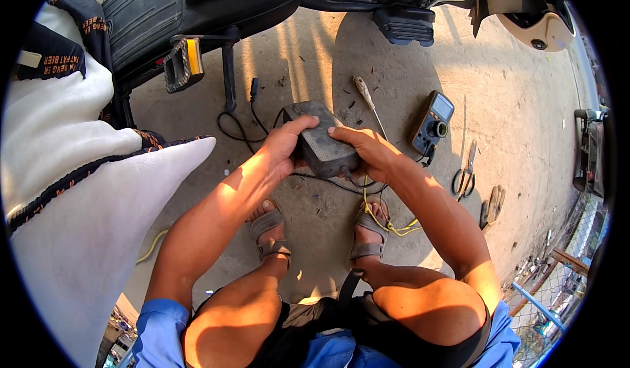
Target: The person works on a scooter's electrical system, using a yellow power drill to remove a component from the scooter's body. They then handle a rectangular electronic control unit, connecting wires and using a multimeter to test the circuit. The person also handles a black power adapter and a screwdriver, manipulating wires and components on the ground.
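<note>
Above the ground, between my feet and the vehicle, I hold a dusty black charger (323,150), a box with cords coming off it. My left hand (283,143) is closed round its left side, thumb on top. On the right side my right hand (371,151) grips it too, its thumb also on the top face. The fingers underneath are mostly hidden. A black cord loops on the ground to the left and ends in a plug (254,89). Close to my right hand hang thin yellow wires (369,204). Beyond it lies a screwdriver (363,92) with a pale handle.
A multimeter (430,124), scissors (464,176) and a brown-and-black item (492,207) lie to the right. A black two-wheeler with a pedal (184,65) stands across the far side. White cloth (111,237) fills the left. Wire mesh (551,296) borders the lower right.
</note>
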`<state>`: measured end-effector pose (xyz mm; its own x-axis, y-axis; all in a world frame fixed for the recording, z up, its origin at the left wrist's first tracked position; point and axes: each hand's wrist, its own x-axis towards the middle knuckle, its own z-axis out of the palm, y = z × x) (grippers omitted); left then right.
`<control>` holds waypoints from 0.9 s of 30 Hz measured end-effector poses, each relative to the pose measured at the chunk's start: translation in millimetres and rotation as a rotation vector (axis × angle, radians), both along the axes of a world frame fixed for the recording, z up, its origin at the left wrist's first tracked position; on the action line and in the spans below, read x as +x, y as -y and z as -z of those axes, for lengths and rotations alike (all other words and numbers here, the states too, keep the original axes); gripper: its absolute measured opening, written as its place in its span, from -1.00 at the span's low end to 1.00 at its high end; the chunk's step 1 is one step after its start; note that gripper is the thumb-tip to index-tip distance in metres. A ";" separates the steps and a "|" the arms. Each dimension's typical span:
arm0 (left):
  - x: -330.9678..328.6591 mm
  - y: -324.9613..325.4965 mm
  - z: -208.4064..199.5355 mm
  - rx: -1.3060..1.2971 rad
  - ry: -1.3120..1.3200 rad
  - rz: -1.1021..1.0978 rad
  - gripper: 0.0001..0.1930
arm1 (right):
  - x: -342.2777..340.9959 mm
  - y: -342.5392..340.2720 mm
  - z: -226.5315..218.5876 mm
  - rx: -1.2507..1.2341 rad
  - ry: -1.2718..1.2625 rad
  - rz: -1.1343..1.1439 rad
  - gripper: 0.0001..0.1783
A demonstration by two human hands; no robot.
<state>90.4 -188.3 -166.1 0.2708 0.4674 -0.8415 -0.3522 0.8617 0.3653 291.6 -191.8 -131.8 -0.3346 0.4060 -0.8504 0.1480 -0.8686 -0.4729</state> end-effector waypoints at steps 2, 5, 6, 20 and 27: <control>-2.1 -1.5 -0.6 0.011 0.011 -0.017 -0.50 | -0.1 2.9 5.4 0.012 -0.051 0.104 -0.51; -9.0 -3.5 3.4 0.043 0.014 -0.065 -0.53 | 15.2 6.6 5.6 0.031 -0.113 0.122 -0.49; -12.2 -3.1 2.4 0.055 -0.013 -0.087 -0.55 | 21.8 8.0 4.8 0.036 -0.136 0.103 -0.48; -27.4 10.5 -5.0 0.294 -0.107 -0.096 -0.48 | -1.3 58.0 -13.4 0.841 0.236 -0.172 -0.63; -27.1 13.0 3.1 0.289 -0.064 -0.162 -0.53 | -8.7 67.2 -8.5 1.227 0.470 -0.215 -0.70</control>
<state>63.3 -201.3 -169.2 0.1245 0.7217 -0.6809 -0.4452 0.6539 0.6117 282.9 -258.9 -123.4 -0.2654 0.9638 -0.0256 0.5914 0.1418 -0.7938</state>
